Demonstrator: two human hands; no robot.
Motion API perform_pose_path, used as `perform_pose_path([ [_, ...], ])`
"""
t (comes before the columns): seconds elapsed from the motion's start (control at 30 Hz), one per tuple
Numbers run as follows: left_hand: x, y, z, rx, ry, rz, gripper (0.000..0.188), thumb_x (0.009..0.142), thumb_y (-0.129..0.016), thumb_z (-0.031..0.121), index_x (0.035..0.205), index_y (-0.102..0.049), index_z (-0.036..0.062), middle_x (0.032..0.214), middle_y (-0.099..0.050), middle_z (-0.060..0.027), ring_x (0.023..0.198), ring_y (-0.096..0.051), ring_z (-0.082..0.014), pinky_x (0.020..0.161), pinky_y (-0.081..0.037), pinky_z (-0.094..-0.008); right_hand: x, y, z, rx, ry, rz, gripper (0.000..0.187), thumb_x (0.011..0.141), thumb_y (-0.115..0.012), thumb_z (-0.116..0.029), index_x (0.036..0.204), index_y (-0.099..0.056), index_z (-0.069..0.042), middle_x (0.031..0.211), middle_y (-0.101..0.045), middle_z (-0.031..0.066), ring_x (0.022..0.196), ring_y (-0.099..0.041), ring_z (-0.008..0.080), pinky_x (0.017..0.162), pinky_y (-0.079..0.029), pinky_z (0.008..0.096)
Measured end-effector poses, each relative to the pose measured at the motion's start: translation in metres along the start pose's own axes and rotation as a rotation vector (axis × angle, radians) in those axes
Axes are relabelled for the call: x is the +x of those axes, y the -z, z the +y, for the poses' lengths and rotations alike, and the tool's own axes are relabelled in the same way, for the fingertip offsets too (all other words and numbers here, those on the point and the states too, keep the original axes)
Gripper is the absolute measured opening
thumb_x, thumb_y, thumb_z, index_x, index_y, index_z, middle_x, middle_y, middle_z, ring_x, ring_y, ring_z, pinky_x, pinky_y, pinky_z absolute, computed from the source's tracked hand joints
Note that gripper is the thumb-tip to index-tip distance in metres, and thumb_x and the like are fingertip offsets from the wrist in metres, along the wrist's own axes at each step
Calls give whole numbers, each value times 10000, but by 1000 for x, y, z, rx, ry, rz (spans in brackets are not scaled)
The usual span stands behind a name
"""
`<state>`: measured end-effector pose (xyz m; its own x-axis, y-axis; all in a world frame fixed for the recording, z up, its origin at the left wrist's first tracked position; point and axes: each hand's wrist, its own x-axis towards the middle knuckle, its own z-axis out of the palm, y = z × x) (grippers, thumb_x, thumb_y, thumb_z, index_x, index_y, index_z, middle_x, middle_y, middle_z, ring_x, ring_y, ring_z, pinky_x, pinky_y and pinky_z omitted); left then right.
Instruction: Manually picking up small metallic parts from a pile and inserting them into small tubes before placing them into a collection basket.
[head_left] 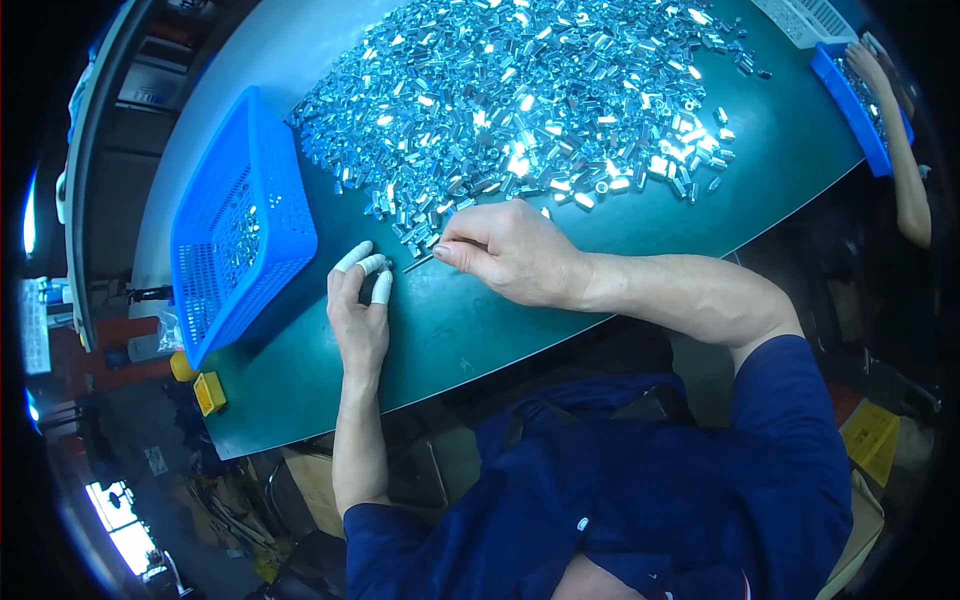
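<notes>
My left hand (358, 312), with white covers on several fingertips, hovers over the green tabletop between the blue basket and the pile. Its fingers are drawn together round a small metal piece (388, 263), likely a nut, which is partly hidden. Just right of it my right hand (515, 252) is closed, thumb against forefinger, on a thin metal rod (418, 264). The rod's free end points toward the piece at my left fingertips, with a small gap between. Beyond both hands spreads a large heap of shiny long nuts (530, 110).
A blue plastic basket (285, 205) with some metal pieces inside stands at the left. A small yellow box (209, 394) sits by the table's left corner. At the far right another person's hand (868, 68) reaches into a blue basket (848, 105), beside a white basket (805, 22).
</notes>
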<state>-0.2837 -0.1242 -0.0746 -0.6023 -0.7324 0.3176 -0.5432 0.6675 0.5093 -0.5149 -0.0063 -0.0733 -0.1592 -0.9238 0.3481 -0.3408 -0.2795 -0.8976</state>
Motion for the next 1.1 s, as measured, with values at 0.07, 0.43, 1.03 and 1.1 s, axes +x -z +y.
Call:
perform_pose_path([
  [0.07,-3,2,7,-94,12,-1,205,896,-738,8,1100,-737,25,1206,-691,-140,1131,-646,-277,978,-514,-373,0,-3,2,-2,56,57,253,1000,-647,-233,901,-698,-6,783,-669,142,719,-664,311,659,-506,417],
  [0.43,-11,4,34,-413,113,-45,236,918,-759,39,1149,-722,7,1025,-701,-66,942,-653,-146,853,-503,-276,-1,4,-5,-16,-17,7,245,999,-633,-230,904,-690,-12,777,-660,151,711,-656,319,647,-494,423],
  [1.03,-3,6,38,-283,-79,-60,227,873,-772,-4,1097,-742,16,1058,-728,-123,975,-691,-232,867,-531,-324,-1,5,-8,-8,-73,-53,293,976,-631,-272,852,-716,-19,776,-685,200,754,-682,407,680,-520,483],
  [1.1,1,8,46,-285,-90,-80,222,864,-777,-4,1083,-745,18,1046,-730,-130,969,-694,-248,856,-536,-336,0,4,-6,-14,-65,-53,318,985,-626,-288,835,-717,-23,763,-679,202,747,-676,408,675,-514,485],
])
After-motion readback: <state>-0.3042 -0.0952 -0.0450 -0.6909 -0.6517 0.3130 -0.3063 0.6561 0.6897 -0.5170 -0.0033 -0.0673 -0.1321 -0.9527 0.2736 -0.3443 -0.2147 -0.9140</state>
